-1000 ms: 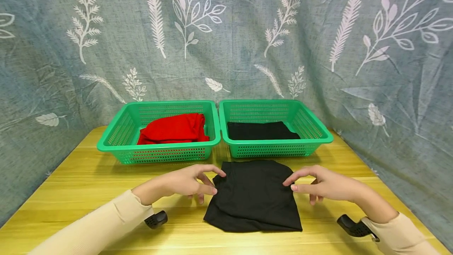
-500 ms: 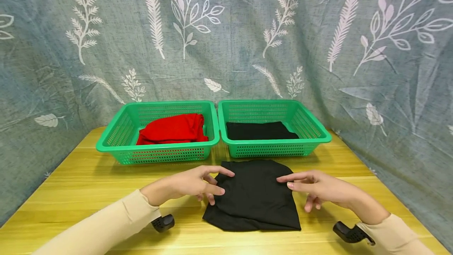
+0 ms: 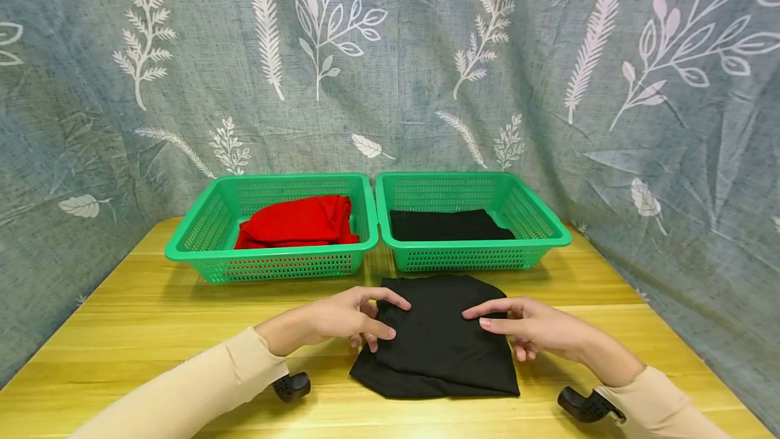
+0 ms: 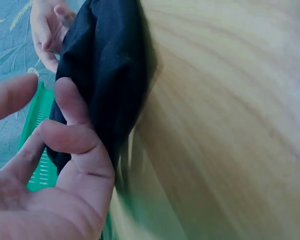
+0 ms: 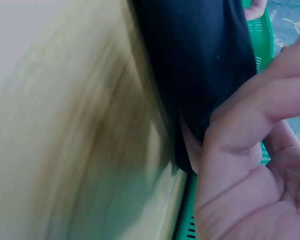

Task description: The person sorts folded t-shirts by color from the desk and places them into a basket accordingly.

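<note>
A black folded cloth garment (image 3: 445, 344) lies on the wooden table in front of the baskets; its exact kind is unclear. My left hand (image 3: 347, 317) is over its left side, thumb and index finger spread apart above the fabric. My right hand (image 3: 536, 327) mirrors it over the right side, index finger and thumb also apart. In the left wrist view, lower fingers (image 4: 72, 102) lie against the edge of the black cloth (image 4: 110, 60). The right wrist view has a fingertip beside the edge of the black cloth (image 5: 200, 55). Neither hand visibly pinches it.
Behind the cloth, two green baskets stand side by side: the left basket (image 3: 274, 253) holds red cloth (image 3: 298, 222), the right basket (image 3: 475, 244) black cloth (image 3: 447, 225). A patterned curtain (image 3: 390, 87) hangs behind the wooden table (image 3: 152, 330).
Both hands have moved inward over the black cloth from its sides, the left going right and the right going left. The cloth and baskets have stayed in place.
</note>
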`<state>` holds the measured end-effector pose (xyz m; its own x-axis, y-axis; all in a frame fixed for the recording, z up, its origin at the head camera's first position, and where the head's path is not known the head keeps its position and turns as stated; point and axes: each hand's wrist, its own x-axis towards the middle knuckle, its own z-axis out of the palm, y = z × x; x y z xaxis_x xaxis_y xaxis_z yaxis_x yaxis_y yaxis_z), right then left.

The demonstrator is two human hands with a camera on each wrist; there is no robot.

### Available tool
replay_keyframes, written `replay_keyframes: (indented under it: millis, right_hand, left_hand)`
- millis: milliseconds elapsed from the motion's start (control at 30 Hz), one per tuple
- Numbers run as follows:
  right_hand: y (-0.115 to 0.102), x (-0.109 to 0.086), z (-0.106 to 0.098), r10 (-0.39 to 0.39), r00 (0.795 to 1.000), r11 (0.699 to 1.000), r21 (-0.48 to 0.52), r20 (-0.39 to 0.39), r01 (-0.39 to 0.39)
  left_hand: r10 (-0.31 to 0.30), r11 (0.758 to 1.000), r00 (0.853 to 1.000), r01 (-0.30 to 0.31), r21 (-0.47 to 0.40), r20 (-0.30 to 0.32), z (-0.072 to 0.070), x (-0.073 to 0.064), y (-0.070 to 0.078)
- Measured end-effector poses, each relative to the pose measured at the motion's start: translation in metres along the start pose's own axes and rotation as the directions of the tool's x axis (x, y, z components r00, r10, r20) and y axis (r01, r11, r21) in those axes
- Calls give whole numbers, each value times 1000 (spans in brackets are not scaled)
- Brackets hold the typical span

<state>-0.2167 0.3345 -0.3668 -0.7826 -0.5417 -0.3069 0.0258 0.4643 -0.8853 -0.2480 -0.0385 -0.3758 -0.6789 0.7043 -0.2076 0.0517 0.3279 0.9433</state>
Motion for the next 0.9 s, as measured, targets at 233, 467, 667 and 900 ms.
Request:
replay_keyframes:
  millis: [233, 467, 667, 900]
  right_hand:
    - [2, 6, 3, -2, 1000, 1000, 28, -6, 2]
    - [3, 10, 6, -14, 1000, 998, 54, 4, 14]
    - [3, 11, 8, -30, 1000, 998, 51, 6, 29]
    - [5, 13, 9, -64, 998, 997, 47, 0, 64]
  left_hand:
    - [-2, 1000, 1000, 2, -8, -5, 2, 3, 0]
    - [2, 1000, 1000, -3, -16, -17, 6, 7, -3]
    - [31, 999, 999, -30, 11, -22, 10, 15, -6]
    - [32, 999, 997, -34, -17, -65, 16, 20, -9]
